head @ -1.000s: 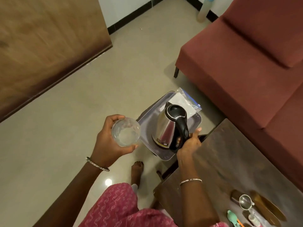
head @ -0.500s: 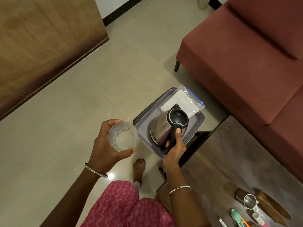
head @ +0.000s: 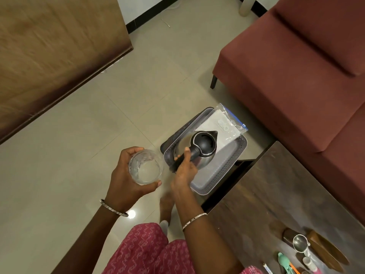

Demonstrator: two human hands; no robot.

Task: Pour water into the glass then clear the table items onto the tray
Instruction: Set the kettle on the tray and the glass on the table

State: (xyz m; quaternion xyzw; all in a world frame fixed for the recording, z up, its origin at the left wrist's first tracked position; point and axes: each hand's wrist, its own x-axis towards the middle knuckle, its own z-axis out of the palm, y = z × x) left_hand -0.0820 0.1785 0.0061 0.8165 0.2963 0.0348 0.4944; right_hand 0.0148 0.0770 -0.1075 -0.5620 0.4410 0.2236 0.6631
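Note:
My left hand (head: 127, 176) holds a clear glass (head: 145, 167) with water in it, out over the floor left of the tray. My right hand (head: 184, 171) grips the black handle of a steel electric kettle (head: 199, 149), which stands in a grey plastic tray (head: 219, 171) on the floor. The kettle's black lid faces up and its spout points to the far right. A clear zip bag (head: 225, 123) with white contents lies in the tray's far end, partly over the rim.
A dark wooden table (head: 280, 194) stands at the right, with a metal strainer (head: 300, 242), a wooden spatula (head: 325, 252) and small spoons (head: 284, 262) near its front. A maroon sofa (head: 296, 66) fills the upper right, a wooden panel (head: 49, 50) the upper left.
The kettle has swung upright in the tray, its spout now turned to the far right. My right hand shifted along the handle. The glass stayed in my left hand.

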